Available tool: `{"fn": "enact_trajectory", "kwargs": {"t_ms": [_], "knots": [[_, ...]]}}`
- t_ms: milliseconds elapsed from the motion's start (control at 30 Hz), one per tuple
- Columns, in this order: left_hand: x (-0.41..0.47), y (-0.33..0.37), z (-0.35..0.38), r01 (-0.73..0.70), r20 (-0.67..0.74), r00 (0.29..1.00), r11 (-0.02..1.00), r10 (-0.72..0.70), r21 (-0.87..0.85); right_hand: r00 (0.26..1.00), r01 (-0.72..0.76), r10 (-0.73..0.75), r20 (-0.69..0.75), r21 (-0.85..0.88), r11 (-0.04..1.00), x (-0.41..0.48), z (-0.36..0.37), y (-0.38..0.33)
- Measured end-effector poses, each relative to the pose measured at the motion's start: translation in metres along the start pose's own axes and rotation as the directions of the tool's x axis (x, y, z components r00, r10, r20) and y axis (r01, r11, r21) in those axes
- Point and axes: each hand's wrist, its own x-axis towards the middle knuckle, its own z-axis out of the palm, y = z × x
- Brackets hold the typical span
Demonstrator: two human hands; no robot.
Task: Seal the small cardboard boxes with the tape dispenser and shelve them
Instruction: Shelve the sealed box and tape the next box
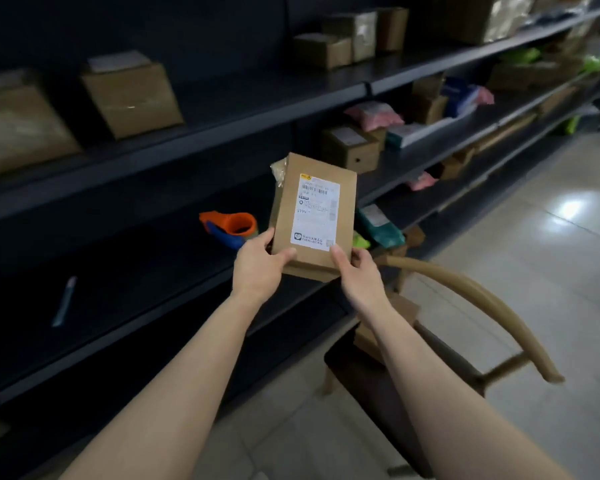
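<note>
While both hands hold it, the box (312, 216) stands in the air in front of the dark shelving, on end and tilted slightly, its broad face toward the camera. A white label (315, 213) with barcode and print covers most of that face. Crumpled clear tape (278, 172) shows at the upper left corner.

Left hand (257, 268): grips the lower left corner, thumb laid on the front face, fingers curled behind the box and out of sight.

Right hand (359, 271): grips the lower right corner, thumb on the front face just below the label, fingers wrapped round the right edge.

Dispenser (231, 228): orange and blue, lying on the shelf (146, 306) just left of the box and behind the left hand; neither hand touches it. A slim blue item (65, 301), too blurred to identify, lies well to the left on the same shelf.

Upper shelf: two brown cartons (132, 98) stand side by side at the left, apart from each other. More cartons and coloured parcels (374, 114) occupy the shelves to the right.

Chair (471, 299): wooden, curved back, standing on the pale tiled floor (534, 237) below the right forearm. A cardboard piece (405, 308) rests on its seat, largely hidden by that forearm.
</note>
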Motion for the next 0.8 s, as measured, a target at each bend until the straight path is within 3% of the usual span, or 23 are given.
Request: {"fn": "enact_trajectory", "kwargs": {"t_ms": [200, 400, 633, 733, 800], "knots": [[-0.006, -0.043, -0.085, 0.141, -0.203, 0.974, 0.975, -0.105, 0.170, 0.942, -0.072, 0.099, 0.321, -0.093, 0.993, -0.001, 0.101, -0.004], [-0.008, -0.090, -0.159, 0.263, -0.320, 0.934, 0.912, -0.159, 0.314, 0.766, -0.224, 0.288, 0.574, -0.182, 0.958, 0.000, 0.207, 0.002], [0.012, -0.154, -0.206, 0.135, -0.224, 0.974, 0.834, -0.014, 0.535, 0.582, -0.398, 0.433, 0.688, -0.223, 0.890, 0.007, 0.279, 0.013], [0.024, -0.181, -0.216, 0.078, -0.144, 0.989, 0.783, 0.016, 0.618, 0.567, -0.447, 0.476, 0.672, -0.235, 0.863, 0.011, 0.295, 0.020], [0.028, -0.195, -0.221, 0.040, -0.049, 0.999, 0.692, -0.006, 0.721, 0.589, -0.446, 0.487, 0.645, -0.244, 0.861, 0.017, 0.299, 0.022]]}}
